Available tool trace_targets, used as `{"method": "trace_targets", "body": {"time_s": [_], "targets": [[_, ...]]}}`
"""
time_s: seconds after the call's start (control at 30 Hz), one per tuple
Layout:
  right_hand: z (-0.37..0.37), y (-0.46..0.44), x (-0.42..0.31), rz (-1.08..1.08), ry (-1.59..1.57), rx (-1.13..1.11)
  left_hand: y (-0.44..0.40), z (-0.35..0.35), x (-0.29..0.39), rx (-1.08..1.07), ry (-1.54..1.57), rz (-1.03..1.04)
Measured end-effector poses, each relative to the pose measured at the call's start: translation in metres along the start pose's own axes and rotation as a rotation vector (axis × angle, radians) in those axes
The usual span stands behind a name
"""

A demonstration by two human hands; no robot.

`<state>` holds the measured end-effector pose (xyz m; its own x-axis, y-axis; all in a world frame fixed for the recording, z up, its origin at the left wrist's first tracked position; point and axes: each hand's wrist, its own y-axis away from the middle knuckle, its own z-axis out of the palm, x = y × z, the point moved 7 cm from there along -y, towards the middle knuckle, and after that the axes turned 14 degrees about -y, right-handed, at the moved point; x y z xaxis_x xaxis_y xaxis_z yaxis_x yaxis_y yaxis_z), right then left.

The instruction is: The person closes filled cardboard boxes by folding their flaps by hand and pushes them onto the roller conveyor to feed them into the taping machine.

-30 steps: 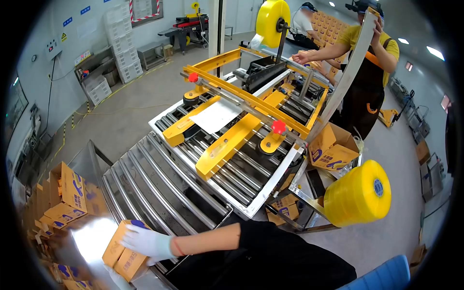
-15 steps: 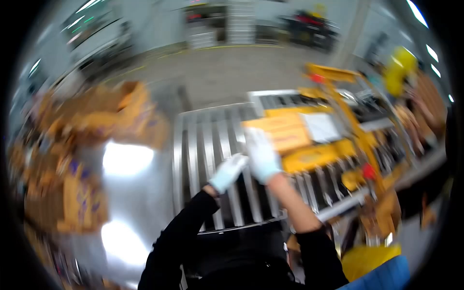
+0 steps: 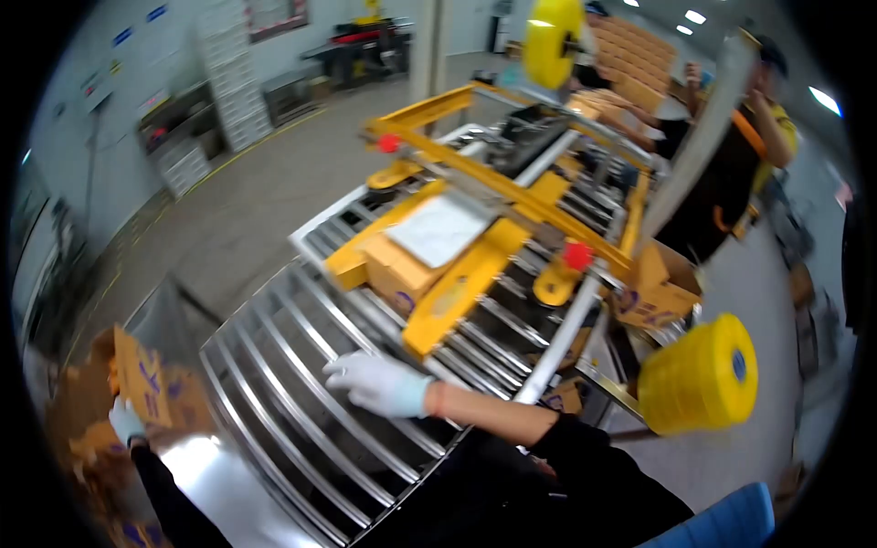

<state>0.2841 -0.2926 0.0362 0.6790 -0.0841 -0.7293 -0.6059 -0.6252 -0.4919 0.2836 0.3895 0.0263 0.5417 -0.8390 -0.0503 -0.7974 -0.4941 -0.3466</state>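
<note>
My left hand point(image 3: 126, 422), in a white glove, is at the far left against the edge of a printed cardboard box point(image 3: 142, 379). It looks small and blurred there, so I cannot tell whether its fingers grip the cardboard. Above the metal rollers point(image 3: 306, 393) my right hand point(image 3: 379, 384), also gloved, is open with its fingers stretched leftward and nothing in it. Beyond it, a closed cardboard box point(image 3: 397, 274) sits between the yellow guides point(image 3: 466, 288) of a machine. A white flat sheet or pad point(image 3: 440, 228) covers the box's top.
The machine's yellow frame point(image 3: 512, 192) with red knobs point(image 3: 577, 256) crosses over the conveyor. A big yellow tape roll point(image 3: 699, 374) hangs at the right, near an open carton point(image 3: 658, 283). Another person point(image 3: 731, 173) stands behind the machine. A shiny metal table point(image 3: 219, 493) adjoins the rollers.
My view has swung right. My right hand has come away from the box, which now sits between the guides. My left hand has moved from the rollers to the cardboard at far left.
</note>
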Motion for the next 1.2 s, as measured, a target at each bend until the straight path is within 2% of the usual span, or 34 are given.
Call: {"method": "trace_targets", "body": {"time_s": [0.03,0.07,0.1,0.17,0.2,0.23,0.27,0.3,0.33,0.4,0.43,0.47,0.5,0.53,0.57,0.6,0.63,0.67,0.7,0.73,0.77,0.8,0.83,0.87,0.9,0.93,0.97,1.03,1.07,1.1,1.13,1.17,1.2], "targets": [[0.014,0.003,-0.002,-0.007,0.013,-0.036,0.014,-0.009,0.019,0.09,0.081,0.086],[0.028,0.003,-0.005,-0.022,0.01,-0.089,0.048,-0.043,0.061,0.108,-0.125,0.139],[0.035,-0.001,-0.008,-0.013,-0.002,-0.085,0.075,-0.054,0.076,0.171,-0.121,0.174],[0.039,-0.008,-0.028,-0.024,-0.003,-0.027,0.148,-0.11,0.115,0.122,0.004,0.278],[0.045,-0.016,-0.026,0.035,0.008,0.009,0.184,-0.141,0.134,-0.03,0.009,0.263],[0.044,-0.021,-0.041,0.056,0.048,0.081,0.216,-0.147,0.126,-0.023,0.052,0.364],[0.039,-0.027,-0.058,0.076,0.089,0.15,0.242,-0.157,0.131,-0.121,0.192,0.4],[0.042,-0.032,-0.071,0.013,0.122,0.062,0.269,-0.166,0.135,-0.224,0.331,0.423],[0.055,-0.033,-0.084,-0.105,0.219,-0.127,0.295,-0.17,0.132,-0.113,0.467,0.595],[0.095,-0.008,-0.098,-0.287,0.124,-0.533,0.333,-0.217,0.159,-0.172,0.531,0.622],[0.1,0.005,-0.104,-0.414,0.099,-0.494,0.336,-0.22,0.178,-0.225,0.829,0.61],[0.097,0.006,-0.109,-0.419,0.096,-0.506,0.334,-0.21,0.192,-0.302,0.907,0.548],[0.092,0.001,-0.104,-0.191,-0.133,-0.582,0.332,-0.201,0.207,-0.374,0.984,0.48],[0.095,0.001,-0.099,0.042,-0.36,-0.649,0.323,-0.186,0.21,-0.471,0.832,0.375],[0.092,0.001,-0.085,0.209,-0.69,-0.441,0.311,-0.16,0.207,-0.645,0.758,0.213],[0.084,-0.01,-0.085,0.207,-0.538,-0.42,0.301,-0.159,0.22,-0.495,0.806,0.21],[0.082,-0.022,-0.085,-0.057,-0.316,-0.378,0.292,-0.16,0.236,-0.241,0.814,0.298],[0.071,-0.036,-0.103,-0.304,0.012,-0.325,0.293,-0.155,0.24,-0.033,0.68,0.31],[0.07,-0.045,-0.105,-0.399,0.163,-0.249,0.3,-0.159,0.241,0.279,0.474,0.38],[0.054,-0.061,-0.124,-0.37,0.226,-0.233,0.304,-0.167,0.239,0.306,0.462,0.233],[0.041,-0.069,-0.141,-0.274,0.328,-0.193,0.308,-0.158,0.226,0.189,0.682,0.033],[0.043,-0.074,-0.134,-0.091,0.303,-0.272,0.313,-0.132,0.208,0.073,0.825,-0.114],[0.043,-0.053,-0.137,-0.215,0.324,-0.111,0.322,-0.111,0.196,-0.016,0.885,-0.175],[0.055,-0.034,-0.134,-0.178,0.301,-0.227,0.328,-0.106,0.201,-0.057,1.09,-0.115],[0.063,-0.01,-0.129,-0.149,0.212,-0.288,0.331,-0.093,0.202,-0.291,1.394,-0.21],[0.069,0.009,-0.119,-0.155,0.23,-0.328,0.327,-0.11,0.209,-0.239,1.262,-0.191],[0.076,0.017,-0.097,-0.208,0.422,-0.363,0.317,-0.123,0.222,-0.294,1.174,-0.184],[0.047,0.001,-0.096,-0.059,0.421,-0.405,0.294,-0.105,0.242,-0.262,1.125,-0.221],[0.038,-0.009,-0.077,0.016,0.53,-0.385,0.283,-0.1,0.267,-0.204,1.315,-0.354],[0.026,-0.023,-0.059,0.053,0.664,-0.329,0.275,-0.117,0.303,-0.111,1.281,-0.37],[0.014,-0.034,-0.04,0.129,0.653,-0.272,0.271,-0.082,0.336,0.007,1.3,-0.287],[0.005,-0.046,-0.028,0.16,0.651,-0.237,0.268,-0.118,0.381,-0.02,1.172,-0.049],[-0.002,-0.056,-0.021,0.114,0.636,-0.2,0.276,-0.108,0.414,0.003,0.812,-0.04]]}}
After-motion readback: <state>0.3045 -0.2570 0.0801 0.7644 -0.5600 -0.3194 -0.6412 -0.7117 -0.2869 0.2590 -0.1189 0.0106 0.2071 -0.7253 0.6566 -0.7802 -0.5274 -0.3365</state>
